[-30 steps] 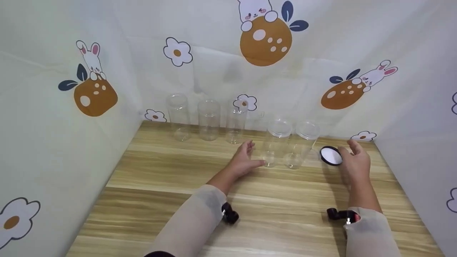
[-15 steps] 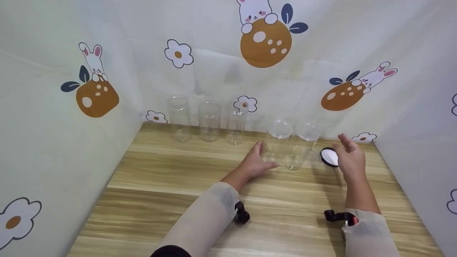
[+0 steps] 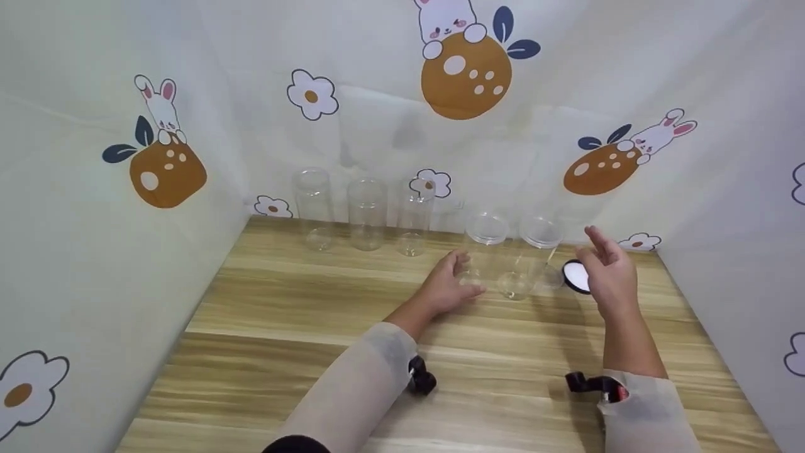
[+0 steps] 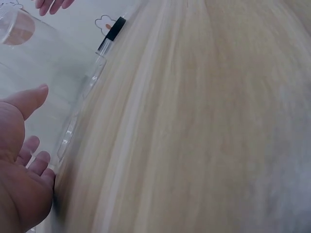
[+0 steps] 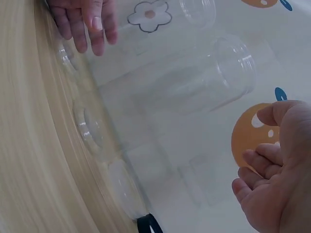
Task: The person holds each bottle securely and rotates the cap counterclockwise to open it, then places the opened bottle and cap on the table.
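Observation:
Two clear jars stand side by side near the back of the table: the left jar (image 3: 487,236) and the right jar (image 3: 533,245). My left hand (image 3: 443,286) is beside the base of the left jar, thumb in front and fingers spread at its side. In the left wrist view the fingers look relaxed. My right hand (image 3: 613,280) hovers to the right of the pair, holding nothing, with fingers loosely bent. It partly covers a white disc with a black rim (image 3: 575,277). Between that disc and the right jar lies a clear round piece (image 3: 551,277).
Behind and to the left, three more clear containers stand in a row: the outer one (image 3: 313,214), the middle one (image 3: 366,217) and the inner one (image 3: 415,217). Printed cloth walls (image 3: 377,138) enclose the wooden table (image 3: 302,314) at the back and sides.
My left hand has moved right, up to the base of the left jar. My right hand has shifted left and now covers part of the black-rimmed disc.

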